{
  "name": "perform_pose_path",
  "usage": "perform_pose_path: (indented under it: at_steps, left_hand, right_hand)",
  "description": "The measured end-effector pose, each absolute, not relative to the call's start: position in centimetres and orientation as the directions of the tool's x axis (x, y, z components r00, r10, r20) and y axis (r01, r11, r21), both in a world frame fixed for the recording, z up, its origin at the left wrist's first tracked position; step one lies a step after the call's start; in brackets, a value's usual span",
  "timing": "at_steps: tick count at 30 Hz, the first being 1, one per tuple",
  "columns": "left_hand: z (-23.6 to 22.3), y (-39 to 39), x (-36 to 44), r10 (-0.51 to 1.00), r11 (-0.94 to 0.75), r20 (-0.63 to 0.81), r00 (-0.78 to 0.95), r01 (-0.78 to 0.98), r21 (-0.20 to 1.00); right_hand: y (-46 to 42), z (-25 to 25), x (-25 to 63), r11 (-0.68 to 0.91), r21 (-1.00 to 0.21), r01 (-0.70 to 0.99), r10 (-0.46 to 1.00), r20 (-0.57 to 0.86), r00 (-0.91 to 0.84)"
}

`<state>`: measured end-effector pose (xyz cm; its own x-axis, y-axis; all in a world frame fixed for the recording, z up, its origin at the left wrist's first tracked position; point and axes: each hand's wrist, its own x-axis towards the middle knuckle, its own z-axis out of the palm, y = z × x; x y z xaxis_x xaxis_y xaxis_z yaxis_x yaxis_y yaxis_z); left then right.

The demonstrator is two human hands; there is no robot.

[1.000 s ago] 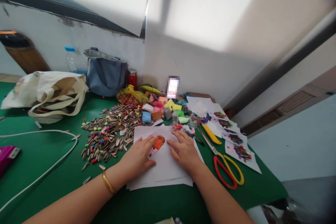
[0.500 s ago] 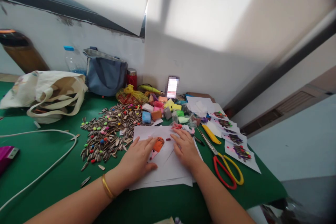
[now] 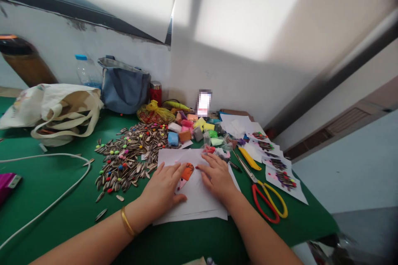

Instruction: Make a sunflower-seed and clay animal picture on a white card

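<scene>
My left hand (image 3: 164,182) lies flat on a stack of white paper (image 3: 205,203), fingers spread and thumb apart. Its fingertips reach the left edge of an orange and pink clay figure (image 3: 187,172) with dark spots, partly hidden by the hand. Across the figure, my right hand (image 3: 217,174) rests palm down with stretched fingers. Under its index fingertip a tiny dark red end of a clay roll (image 3: 197,167) shows; the rest is covered.
Sunflower seeds (image 3: 137,153) mixed with coloured bits lie to the left. Wrapped clay blocks (image 3: 185,136) sit behind the paper. To the right are scissors (image 3: 256,180), a yellow cutter (image 3: 249,158) and several seed-covered clay figures (image 3: 284,180) on paper. A white cable (image 3: 62,192) crosses the left side.
My right fingers shift back and forth over the small dark red clay roll. It lay uncovered half a second ago and is mostly under the fingers now. The left hand stays nearly still.
</scene>
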<state>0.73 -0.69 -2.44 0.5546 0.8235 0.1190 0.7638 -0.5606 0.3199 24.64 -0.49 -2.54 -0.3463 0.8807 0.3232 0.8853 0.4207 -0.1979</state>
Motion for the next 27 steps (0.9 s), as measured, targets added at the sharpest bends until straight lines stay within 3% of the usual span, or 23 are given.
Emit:
perform_pose_path:
  at_steps: [20,27]
  left_hand:
    - [-1.8,-1.0,1.0,0.826,-0.561,0.113,0.553,0.782,0.273]
    - [-2.1,-0.9,0.8,0.824,-0.563,0.119,0.555,0.776,0.283]
  right_hand:
    - [-0.5,-2.3,24.7,0.439,-0.244,0.865,0.852,0.420,-0.314]
    - [-0.4,-2.9,24.5,0.431,-0.203,0.879,0.882,0.302,-0.362]
